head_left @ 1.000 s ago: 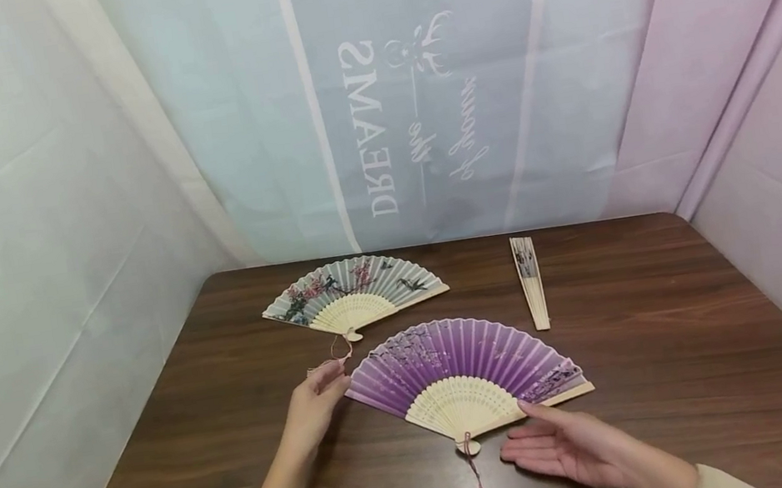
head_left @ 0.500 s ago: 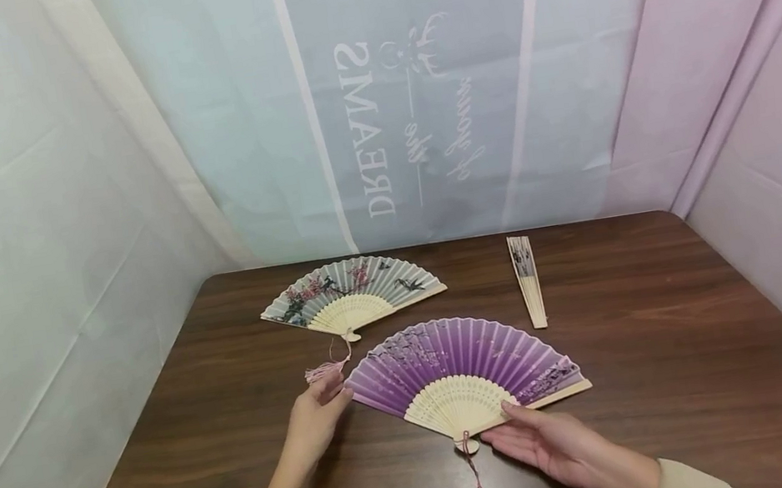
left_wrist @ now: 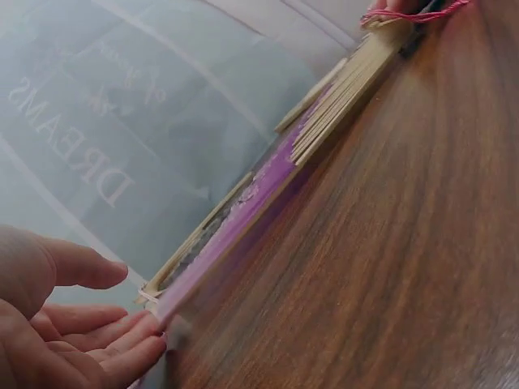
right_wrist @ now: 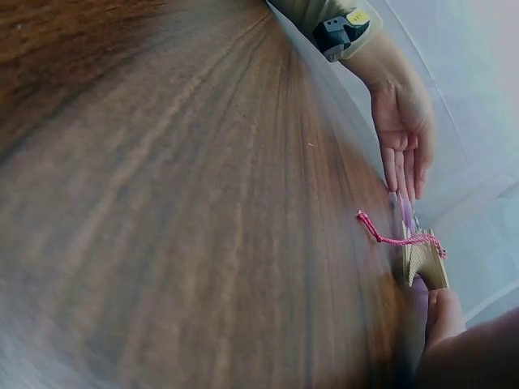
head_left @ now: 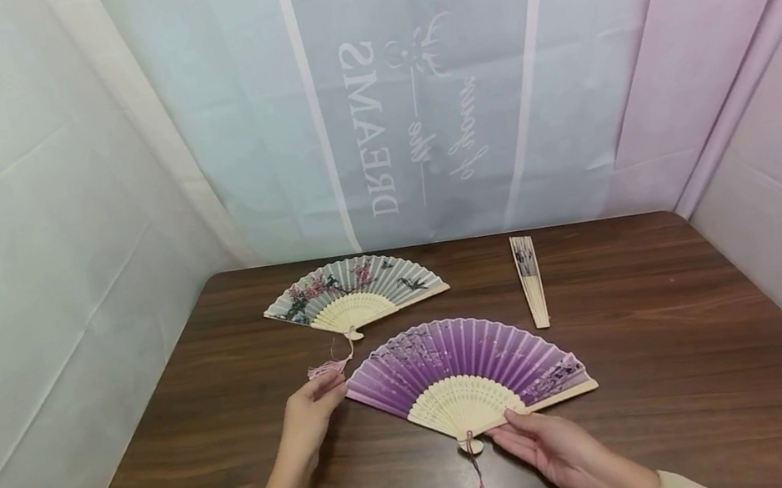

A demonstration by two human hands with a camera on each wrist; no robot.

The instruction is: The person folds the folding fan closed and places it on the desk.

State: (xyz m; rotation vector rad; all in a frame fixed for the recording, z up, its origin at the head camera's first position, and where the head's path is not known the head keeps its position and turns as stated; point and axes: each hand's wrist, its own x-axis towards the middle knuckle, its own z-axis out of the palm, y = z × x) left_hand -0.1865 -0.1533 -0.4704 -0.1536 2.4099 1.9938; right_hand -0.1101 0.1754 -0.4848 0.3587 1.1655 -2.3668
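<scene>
A purple folding fan (head_left: 446, 358) with cream ribs lies spread wide, its dark red cord (head_left: 476, 471) hanging from the pivot toward the front. My right hand (head_left: 565, 446) pinches the lower right guard stick close to the pivot, thumb on top and fingers beneath. At the far left corner is my left hand (head_left: 307, 421). In the left wrist view its extended fingers (left_wrist: 105, 340) touch the fan's tip, with the thumb held apart above. The right wrist view shows the red cord (right_wrist: 397, 239) beside the right thumb (right_wrist: 442, 312).
Behind on the dark wood table (head_left: 683, 369) lies a spread grey floral fan (head_left: 353, 296), its pink tassel (head_left: 328, 369) by the left fingers. A folded fan (head_left: 530, 286) lies at the back right. Cloth backdrops (head_left: 461, 208) stand around the table.
My right hand has moved left along the guard stick toward the pivot and taken a pinch there. The left hand shifted slightly at the fan's corner, uncovering the pink tassel.
</scene>
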